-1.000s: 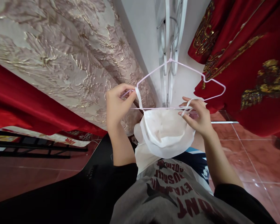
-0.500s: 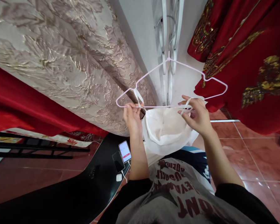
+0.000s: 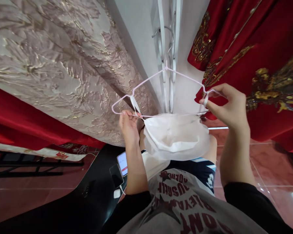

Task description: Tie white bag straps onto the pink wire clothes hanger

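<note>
A pale pink clothes hanger (image 3: 150, 78) with a metal hook is in front of me. From it hangs a thin white garment (image 3: 173, 133) with narrow straps. One strap (image 3: 134, 105) loops over the hanger's left notch. My left hand (image 3: 130, 125) is closed with its fingertips on the hanger's bottom bar beside that strap. At the right notch my right hand (image 3: 227, 104) pinches the other strap (image 3: 205, 99) between thumb and fingers, near the hanger's shoulder. The garment hangs below the bar, above my lap.
White metal rails (image 3: 164, 48) stand behind the hanger. Embossed pinkish fabric (image 3: 63, 65) hangs at left, red gold-embroidered cloth (image 3: 234, 58) at right. On a black surface (image 3: 70, 201) lie two phones (image 3: 116, 175) and a small white case (image 3: 117, 193).
My right hand has moved up and right, carrying the right strap from below the bar to the hanger's right notch. The left hand keeps its place on the bar; the view has shifted slightly.
</note>
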A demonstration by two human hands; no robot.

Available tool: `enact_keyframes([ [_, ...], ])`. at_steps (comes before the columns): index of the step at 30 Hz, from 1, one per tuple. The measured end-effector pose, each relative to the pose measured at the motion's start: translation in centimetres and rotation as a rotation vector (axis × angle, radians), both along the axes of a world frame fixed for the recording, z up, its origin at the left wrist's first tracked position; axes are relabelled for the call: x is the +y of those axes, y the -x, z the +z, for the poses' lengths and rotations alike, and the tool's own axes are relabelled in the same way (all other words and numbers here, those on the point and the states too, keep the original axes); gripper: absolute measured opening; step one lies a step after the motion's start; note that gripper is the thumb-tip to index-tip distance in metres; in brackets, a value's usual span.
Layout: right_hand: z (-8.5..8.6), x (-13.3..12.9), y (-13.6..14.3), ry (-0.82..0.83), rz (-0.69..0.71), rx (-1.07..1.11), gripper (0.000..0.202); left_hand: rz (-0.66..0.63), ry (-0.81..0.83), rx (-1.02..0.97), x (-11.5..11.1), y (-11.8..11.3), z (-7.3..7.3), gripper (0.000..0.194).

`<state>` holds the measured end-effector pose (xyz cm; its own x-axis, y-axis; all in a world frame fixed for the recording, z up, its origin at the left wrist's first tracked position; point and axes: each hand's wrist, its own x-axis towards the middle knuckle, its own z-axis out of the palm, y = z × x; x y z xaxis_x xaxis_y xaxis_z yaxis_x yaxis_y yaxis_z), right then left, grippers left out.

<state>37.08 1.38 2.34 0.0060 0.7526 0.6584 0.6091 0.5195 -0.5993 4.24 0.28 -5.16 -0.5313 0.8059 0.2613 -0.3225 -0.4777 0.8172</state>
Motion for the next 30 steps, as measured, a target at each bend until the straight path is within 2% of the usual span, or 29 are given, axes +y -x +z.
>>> enact_keyframes([
  [2, 1.1, 0.0, 1.3, -0.055, -0.012, -0.081, 0.022, 0.003, 0.015, 0.003, 0.0, -0.3, -0.3, 0.055],
  [4, 1.5, -0.3, 2.6, -0.175, -0.036, -0.087, 0.021, 0.005, 0.036, 0.009, -0.1, -0.5, -0.3, 0.053],
  [7, 0.6, -0.9, 4.6, -0.327, 0.031, -0.034, 0.021, 0.001, 0.041, 0.021, -0.3, -0.6, -0.1, 0.052],
  [8, -0.1, -1.1, 5.2, -0.303, 0.114, -0.048, 0.021, -0.002, 0.034, 0.021, -0.4, -0.6, 0.0, 0.052],
  [10, -1.7, -1.0, 6.3, -0.121, 0.316, -0.168, 0.024, -0.006, 0.029, 0.021, -0.5, -0.6, 0.1, 0.053],
  [12, -3.3, -0.7, 7.1, 0.084, 0.403, -0.323, 0.027, -0.008, 0.041, 0.025, -0.6, -0.7, -0.1, 0.051],
  [14, -4.5, -0.4, 7.5, 0.173, 0.347, -0.398, 0.030, -0.024, 0.057, 0.035, -0.9, -0.8, -0.6, 0.050],
  [16, -5.2, -0.2, 7.5, 0.163, 0.274, -0.381, 0.031, -0.029, 0.071, 0.080, -1.4, -1.1, -1.5, 0.047],
  [20, -5.6, -0.4, 7.0, 0.117, 0.252, -0.321, 0.028, 0.117, 0.035, 0.296, -3.0, -2.1, -2.4, 0.031],
  [22, -5.5, -0.5, 6.9, 0.126, 0.270, -0.302, 0.028, 0.141, -0.054, 0.322, -3.9, -2.6, -1.6, 0.023],
  [23, -5.4, -0.5, 6.9, 0.135, 0.288, -0.292, 0.029, 0.106, -0.097, 0.298, -4.2, -2.8, -0.8, 0.022],
  [26, -5.2, -0.7, 7.1, 0.142, 0.340, -0.264, 0.031, -0.048, -0.169, 0.185, -4.6, -2.7, 2.5, 0.032],
  [27, -5.2, -0.8, 7.2, 0.139, 0.351, -0.260, 0.032, -0.058, -0.187, 0.169, -4.5, -2.3, 3.6, 0.038],
  [29, -5.1, -1.0, 7.2, 0.133, 0.350, -0.259, 0.033, -0.018, -0.216, 0.153, -4.2, -1.2, 5.2, 0.045],
  [30, -5.1, -1.1, 7.1, 0.130, 0.339, -0.262, 0.034, 0.020, -0.237, 0.140, -3.9, -0.4, 5.4, 0.046],
])
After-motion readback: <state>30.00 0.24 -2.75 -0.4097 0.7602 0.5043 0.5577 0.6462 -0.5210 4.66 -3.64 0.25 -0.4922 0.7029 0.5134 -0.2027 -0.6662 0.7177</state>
